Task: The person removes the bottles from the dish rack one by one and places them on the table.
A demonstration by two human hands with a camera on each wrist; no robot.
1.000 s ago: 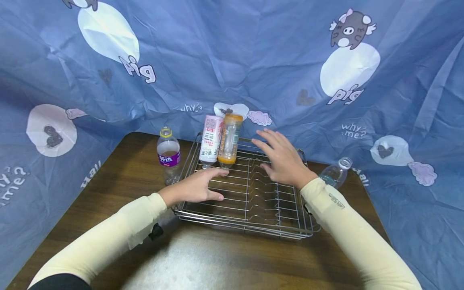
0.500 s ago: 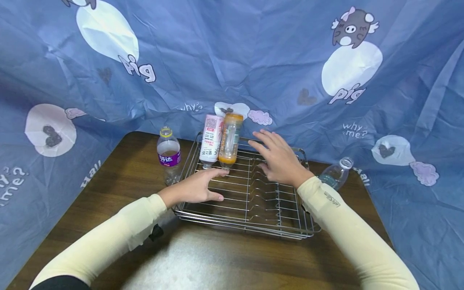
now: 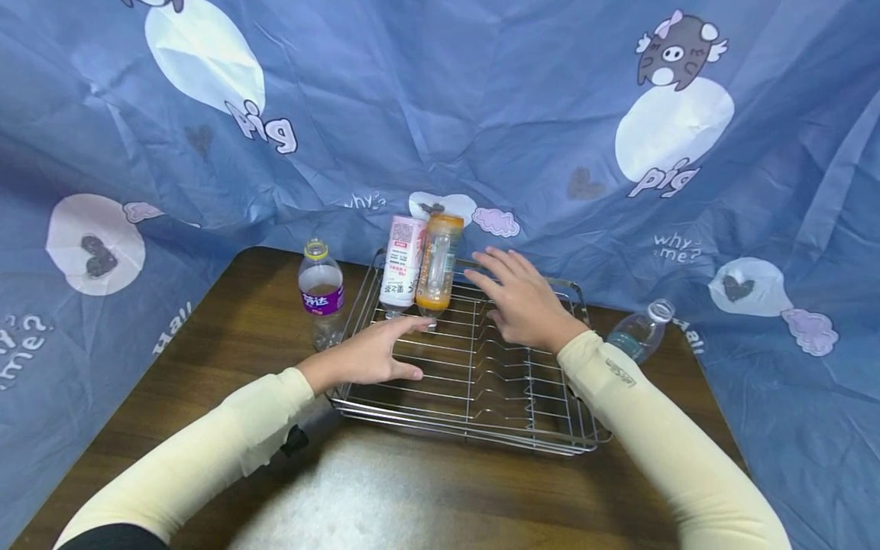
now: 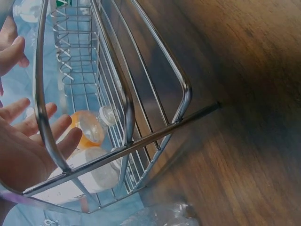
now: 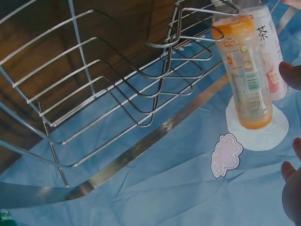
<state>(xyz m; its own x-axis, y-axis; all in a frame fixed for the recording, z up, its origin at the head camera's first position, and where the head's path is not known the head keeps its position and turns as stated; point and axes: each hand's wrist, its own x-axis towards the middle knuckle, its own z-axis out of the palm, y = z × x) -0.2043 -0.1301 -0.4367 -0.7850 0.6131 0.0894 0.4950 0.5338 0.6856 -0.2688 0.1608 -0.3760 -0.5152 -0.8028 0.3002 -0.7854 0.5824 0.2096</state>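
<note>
Now the right hand [image 3: 525,305] is moving just a little. It is drifting nearer to the orange bottle [image 3: 435,267] than it was a second ago. The gap between its fingertips and that bottle is getting smaller, but they are not touching yet. Its fingers are reaching out loosely and they are not gripping anything.

Meanwhile, the left hand [image 3: 374,353] is staying about where it was. Its thumb and fingers are spreading apart and holding nothing. Its fingertips are sitting right by the neck of the orange bottle, and I cannot tell if they are touching it.

The orange bottle is standing upside down in the wire rack [image 4: 129,113], past the left fingertips and to the left of the right hand. The pink and white bottle [image 3: 399,267] is standing upside down close beside it, farther from the right hand. Neither bottle is falling, so I think the rack is holding them up and the hands are not.

Two more bottles are waiting outside the rack. The one with the purple label [image 3: 321,302] is standing beyond the left wrist. The clear bottle [image 3: 635,332] is peeking out to the right of the right hand, and the sleeve is partly hiding it.
</note>
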